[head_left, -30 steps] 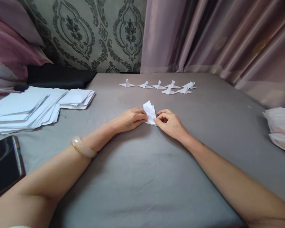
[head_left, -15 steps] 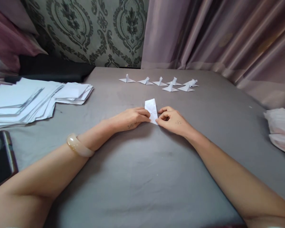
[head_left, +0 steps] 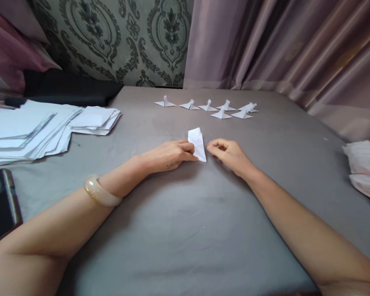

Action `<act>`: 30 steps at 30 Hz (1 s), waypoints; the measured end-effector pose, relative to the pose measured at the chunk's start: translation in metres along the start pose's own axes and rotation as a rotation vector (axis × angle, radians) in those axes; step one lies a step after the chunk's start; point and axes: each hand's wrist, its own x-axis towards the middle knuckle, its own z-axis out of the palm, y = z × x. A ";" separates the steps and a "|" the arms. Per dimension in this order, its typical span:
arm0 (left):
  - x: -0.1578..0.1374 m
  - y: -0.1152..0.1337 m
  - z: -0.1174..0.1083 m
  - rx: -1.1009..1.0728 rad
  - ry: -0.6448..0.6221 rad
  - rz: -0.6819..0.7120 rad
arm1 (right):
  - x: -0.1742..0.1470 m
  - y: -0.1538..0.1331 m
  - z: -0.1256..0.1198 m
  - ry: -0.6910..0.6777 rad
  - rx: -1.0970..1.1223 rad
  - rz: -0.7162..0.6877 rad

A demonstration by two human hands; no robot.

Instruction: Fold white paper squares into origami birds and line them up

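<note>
A small piece of folded white paper (head_left: 198, 144) lies at the middle of the grey-covered table. My left hand (head_left: 175, 155), with a pale bangle (head_left: 100, 191) on its wrist, grips the paper's left edge between curled fingers and thumb. Just right of the paper, my right hand (head_left: 230, 155) is apart from it, the fingers bent and the fingertips close together. Whether anything small is between those fingertips, I cannot make out.
Several folded white paper figures (head_left: 221, 113) stand at the far side of the table. Stacks of white paper (head_left: 33, 131) lie at the left, near a phone (head_left: 1, 205) and a black cloth (head_left: 68, 86). White crumpled plastic (head_left: 365, 164) sits at the right edge.
My right hand has come off the paper and moved slightly right. The paper's right side now shows a slanted fold. My left hand has stayed on the paper.
</note>
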 end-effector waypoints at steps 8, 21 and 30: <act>0.001 0.003 0.001 0.088 -0.001 0.013 | -0.008 -0.001 0.013 0.072 -0.126 -0.136; 0.001 0.000 0.009 0.058 0.360 -0.086 | -0.017 -0.003 0.022 0.074 -0.381 -0.272; -0.003 -0.004 0.004 0.459 0.566 -0.075 | -0.022 -0.009 0.015 0.389 -0.986 -0.788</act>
